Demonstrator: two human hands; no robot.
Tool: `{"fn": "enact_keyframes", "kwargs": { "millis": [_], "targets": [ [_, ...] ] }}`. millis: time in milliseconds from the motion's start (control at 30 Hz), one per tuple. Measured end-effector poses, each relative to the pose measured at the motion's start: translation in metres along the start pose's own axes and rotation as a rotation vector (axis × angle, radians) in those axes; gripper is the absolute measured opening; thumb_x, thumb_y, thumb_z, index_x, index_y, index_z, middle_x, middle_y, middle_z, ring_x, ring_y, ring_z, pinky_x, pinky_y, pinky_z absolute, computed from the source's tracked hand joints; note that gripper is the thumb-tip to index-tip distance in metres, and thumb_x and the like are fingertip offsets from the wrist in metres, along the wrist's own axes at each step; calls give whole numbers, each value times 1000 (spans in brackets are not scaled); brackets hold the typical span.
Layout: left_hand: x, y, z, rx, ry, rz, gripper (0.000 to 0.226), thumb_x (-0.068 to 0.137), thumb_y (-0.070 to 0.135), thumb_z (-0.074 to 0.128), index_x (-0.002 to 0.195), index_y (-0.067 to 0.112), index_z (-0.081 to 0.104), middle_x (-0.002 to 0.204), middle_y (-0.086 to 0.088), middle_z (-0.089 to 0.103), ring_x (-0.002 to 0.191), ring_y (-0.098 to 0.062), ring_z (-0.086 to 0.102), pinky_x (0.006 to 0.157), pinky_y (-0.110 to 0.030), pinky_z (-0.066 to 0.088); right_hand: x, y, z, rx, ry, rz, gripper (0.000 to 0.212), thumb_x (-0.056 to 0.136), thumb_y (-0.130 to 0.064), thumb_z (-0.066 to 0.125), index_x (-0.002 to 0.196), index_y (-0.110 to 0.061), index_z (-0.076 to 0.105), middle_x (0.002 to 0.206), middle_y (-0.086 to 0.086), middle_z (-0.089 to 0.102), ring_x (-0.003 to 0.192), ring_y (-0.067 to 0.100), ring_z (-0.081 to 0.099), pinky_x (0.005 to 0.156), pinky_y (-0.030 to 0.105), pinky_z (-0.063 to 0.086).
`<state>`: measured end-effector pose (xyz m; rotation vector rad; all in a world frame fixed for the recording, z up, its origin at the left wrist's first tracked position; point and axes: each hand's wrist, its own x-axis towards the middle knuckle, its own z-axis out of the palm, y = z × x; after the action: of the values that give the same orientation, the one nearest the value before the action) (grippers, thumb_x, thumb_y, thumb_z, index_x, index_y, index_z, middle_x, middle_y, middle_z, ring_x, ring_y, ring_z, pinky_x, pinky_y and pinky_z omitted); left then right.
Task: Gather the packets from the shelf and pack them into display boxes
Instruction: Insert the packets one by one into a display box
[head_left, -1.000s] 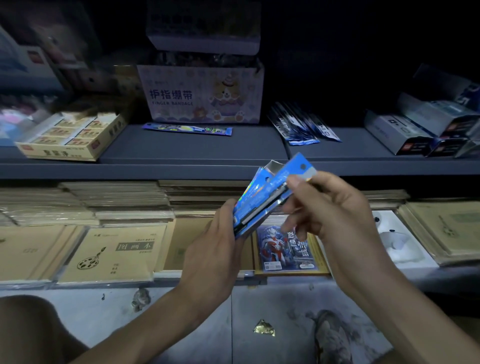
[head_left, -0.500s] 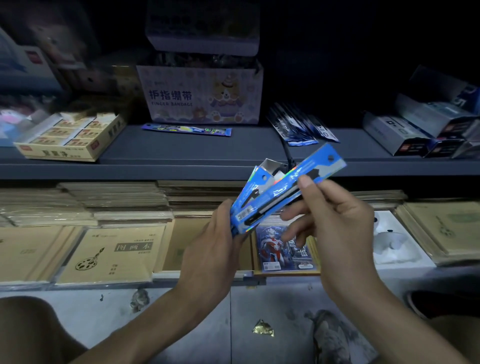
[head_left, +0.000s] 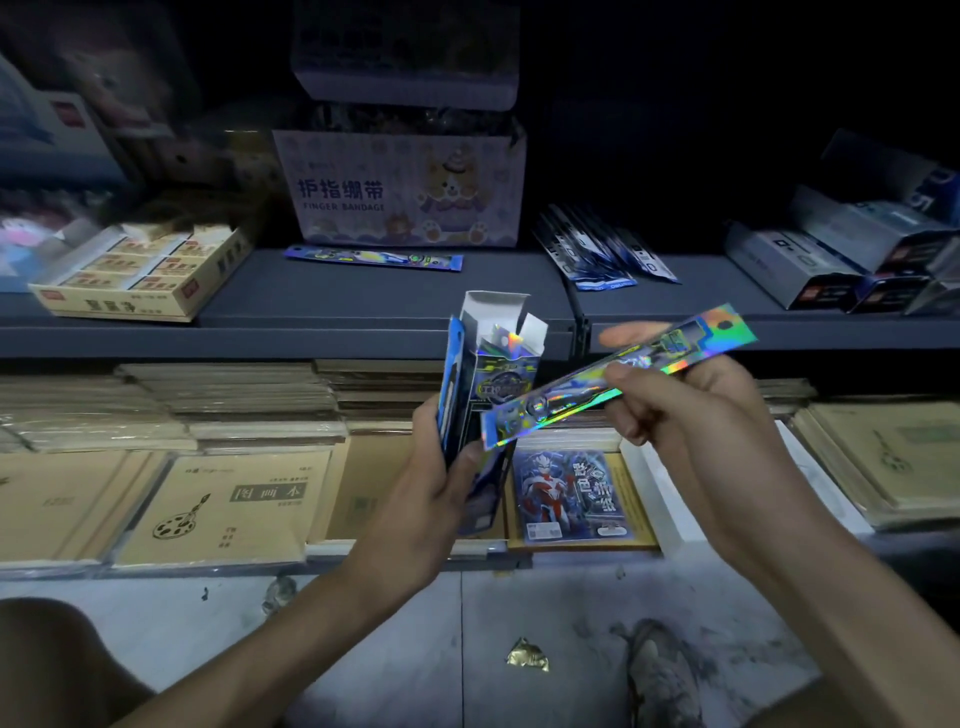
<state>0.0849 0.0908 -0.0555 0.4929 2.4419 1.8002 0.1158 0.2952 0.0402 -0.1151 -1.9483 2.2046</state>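
Note:
My left hand (head_left: 434, 483) grips a narrow blue display box (head_left: 485, 395) upright, its top flaps open and shiny packets showing inside. My right hand (head_left: 685, 415) pinches one long holographic packet (head_left: 618, 376), held slanted just right of the box, its lower end close to the box front. On the grey shelf (head_left: 363, 306) one blue packet (head_left: 373, 257) lies flat below the bandage carton. A fanned pile of dark blue packets (head_left: 602, 249) lies further right on the same shelf.
A "Finger Bandage" carton (head_left: 405, 189) stands at the shelf back. An eraser tray (head_left: 140, 280) sits left, grey boxes (head_left: 841, 260) right. Below are brown sketchbooks (head_left: 223, 509) and a colour-paper pack (head_left: 571, 493). A gold wrapper (head_left: 527, 656) lies on the floor.
My right hand has drawn one holographic packet away from the bundle to the right and turned its shiny face up. My left hand has tipped the box upright, its open top now visible.

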Motion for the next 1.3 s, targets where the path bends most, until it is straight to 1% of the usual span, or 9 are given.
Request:
{"fn": "enact_keyframes", "kwargs": {
  "millis": [67, 133, 267, 500, 633, 700, 833, 1033, 1300],
  "targets": [
    [1, -1, 0, -12, 8, 4, 30, 109, 17, 44, 134, 31, 37, 109, 41, 59, 103, 18, 58, 79, -2, 43, 0, 0, -3, -12, -35, 0, 30, 101, -4, 55, 92, -21, 78, 54, -9, 42, 59, 17, 39, 61, 26, 34],
    [2, -2, -1, 8, 30, 16, 30, 108, 16, 45, 134, 29, 37, 108, 48, 57, 105, 20, 55, 81, 0, 40, -1, 1, -7, -106, -43, 2, 38, 104, -12, 55, 76, -23, 78, 55, -4, 45, 61, 18, 40, 62, 27, 37],
    [3, -5, -3, 6, 46, 33, 32, 108, 20, 46, 138, 27, 35, 115, 47, 55, 111, 18, 54, 85, -2, 41, -1, -2, -16, -391, 64, -127, 48, 101, -28, 62, 65, 2, 61, 58, 10, 57, 57, 15, 50, 63, 23, 43],
    [-2, -3, -4, -2, -32, 57, 42, 109, 20, 42, 148, 28, 29, 128, 40, 53, 125, 13, 50, 95, -3, 38, -8, -18, -20, -325, 245, -401, 23, 101, -15, 65, 88, 4, 68, 77, 13, 75, 55, 18, 68, 56, 22, 52],
    [-4, -4, -3, -46, -77, 38, 42, 109, 22, 41, 149, 28, 27, 134, 27, 56, 126, 9, 53, 92, -6, 45, -24, -26, -11, -332, 301, -519, 26, 99, -15, 68, 87, 9, 66, 64, 21, 68, 55, 11, 70, 55, 20, 49],
    [-3, -6, -3, -31, -95, 47, 42, 109, 26, 40, 148, 32, 26, 137, 26, 55, 129, 5, 52, 95, -8, 46, -15, -18, -16, -366, 335, -494, 28, 99, -21, 69, 84, 2, 68, 61, 13, 69, 55, 11, 71, 55, 20, 50],
    [-3, -8, -2, 39, -126, 103, 42, 108, 33, 40, 147, 38, 24, 137, 29, 51, 131, 1, 51, 98, -13, 46, 31, 6, -40, -329, 365, -153, 24, 101, -31, 66, 81, -18, 66, 61, -3, 70, 52, 6, 69, 57, 36, 53],
    [-3, -8, 3, 49, -137, 153, 45, 107, 37, 40, 150, 34, 26, 138, 22, 48, 130, -4, 49, 94, -10, 44, -24, -15, -14, -482, 257, -568, 16, 97, -12, 71, 84, -3, 70, 63, 4, 70, 59, 9, 71, 60, 19, 52],
    [-4, -13, 4, 239, -106, 186, 41, 107, 44, 39, 147, 35, 30, 132, 11, 50, 118, -15, 54, 88, -38, 55, -11, 12, -6, -507, 250, -271, 17, 90, -18, 78, 74, -19, 72, 57, -5, 70, 47, 10, 66, 51, 30, 50]
  ]
}}
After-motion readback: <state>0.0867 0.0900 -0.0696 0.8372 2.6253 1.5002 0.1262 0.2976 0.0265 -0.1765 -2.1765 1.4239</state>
